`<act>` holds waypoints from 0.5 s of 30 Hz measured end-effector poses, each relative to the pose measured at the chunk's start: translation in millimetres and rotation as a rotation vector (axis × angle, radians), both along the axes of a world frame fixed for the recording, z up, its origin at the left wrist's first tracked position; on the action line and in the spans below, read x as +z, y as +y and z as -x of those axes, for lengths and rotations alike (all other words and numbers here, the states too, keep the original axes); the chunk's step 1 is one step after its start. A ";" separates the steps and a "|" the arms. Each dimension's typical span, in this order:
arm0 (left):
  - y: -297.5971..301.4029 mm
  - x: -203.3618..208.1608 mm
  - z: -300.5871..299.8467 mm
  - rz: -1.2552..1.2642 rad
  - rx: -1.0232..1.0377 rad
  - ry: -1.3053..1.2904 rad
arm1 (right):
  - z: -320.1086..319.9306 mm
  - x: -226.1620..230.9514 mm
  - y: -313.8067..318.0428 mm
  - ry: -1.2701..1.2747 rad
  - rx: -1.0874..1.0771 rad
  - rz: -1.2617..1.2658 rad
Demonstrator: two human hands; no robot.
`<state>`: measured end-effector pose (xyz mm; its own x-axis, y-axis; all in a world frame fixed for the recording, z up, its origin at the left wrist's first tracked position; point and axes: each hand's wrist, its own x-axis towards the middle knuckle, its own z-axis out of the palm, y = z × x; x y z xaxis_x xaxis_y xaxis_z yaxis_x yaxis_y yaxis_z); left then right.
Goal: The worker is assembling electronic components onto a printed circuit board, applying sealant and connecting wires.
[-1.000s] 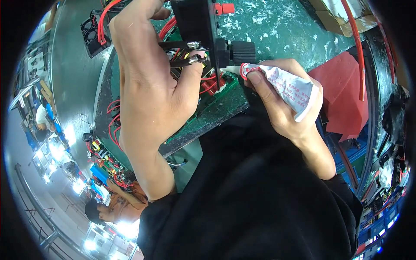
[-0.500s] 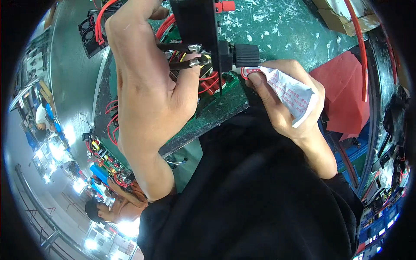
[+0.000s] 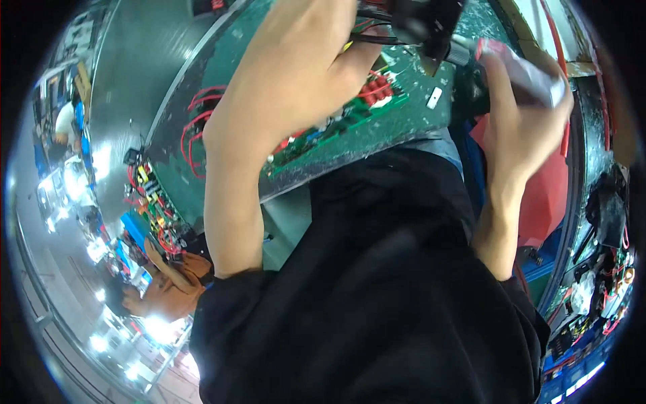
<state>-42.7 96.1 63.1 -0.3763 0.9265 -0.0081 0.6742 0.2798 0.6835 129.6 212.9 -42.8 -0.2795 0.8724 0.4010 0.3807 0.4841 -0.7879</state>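
Observation:
At the top, my left hand [image 3: 289, 81] is closed on a black panel part [image 3: 417, 23], its upper fingers out of the picture. Dark leads run beside my left thumb. A ribbed black knob [image 3: 459, 52] sticks out of the panel's right side. My right hand [image 3: 525, 128] is wrapped round a crumpled white squeeze tube [image 3: 528, 74] with a red end, blurred by motion. The tube's narrow tip points at the knob; I cannot tell whether they touch. Under my left hand lies a green circuit board [image 3: 323, 138] with red components.
A small white piece [image 3: 435, 97] lies on the worn green bench [image 3: 417, 118]. Red sheets [image 3: 545, 195] hang at the right, beside a red cable [image 3: 553, 34]. Red wires [image 3: 192, 138] loop at the left. A co-worker [image 3: 171, 286] sits at the lower left.
Both hands have moved up and right with the panel part and the tube. More of the circuit board and a small white piece now show.

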 end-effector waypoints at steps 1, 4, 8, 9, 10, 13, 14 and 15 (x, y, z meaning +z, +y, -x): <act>-11.7 -2.8 4.0 -0.049 -0.102 0.225 | 4.9 5.7 9.5 -0.015 0.117 0.127; -31.9 -15.8 1.5 -0.047 0.061 0.216 | 16.3 6.3 25.4 -0.181 0.070 0.122; -102.9 -52.1 -4.7 -0.321 0.406 0.385 | 24.8 -5.6 43.3 -0.491 0.024 -0.193; -121.9 -65.4 -11.9 -0.325 0.564 0.298 | 24.0 -5.2 39.2 -0.509 0.014 -0.257; -141.4 -57.1 -33.4 -0.355 0.576 0.346 | 1.0 20.1 31.6 -0.435 -0.052 -0.240; -173.0 -80.7 -51.9 -0.259 0.538 0.469 | -22.4 36.2 -0.2 -0.061 -0.109 -0.161; -180.1 -94.1 -52.5 -0.293 0.499 0.552 | -24.5 39.1 -17.4 0.059 0.055 -0.207; -183.3 -104.3 -56.9 -0.266 0.548 0.549 | -23.8 37.1 -31.8 0.176 0.218 -0.249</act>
<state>14.1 -87.2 -41.2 -0.6627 0.5550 0.5028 0.7466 0.5420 0.3857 153.4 181.2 -5.7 -0.3562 0.6693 0.6520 0.1169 0.7242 -0.6796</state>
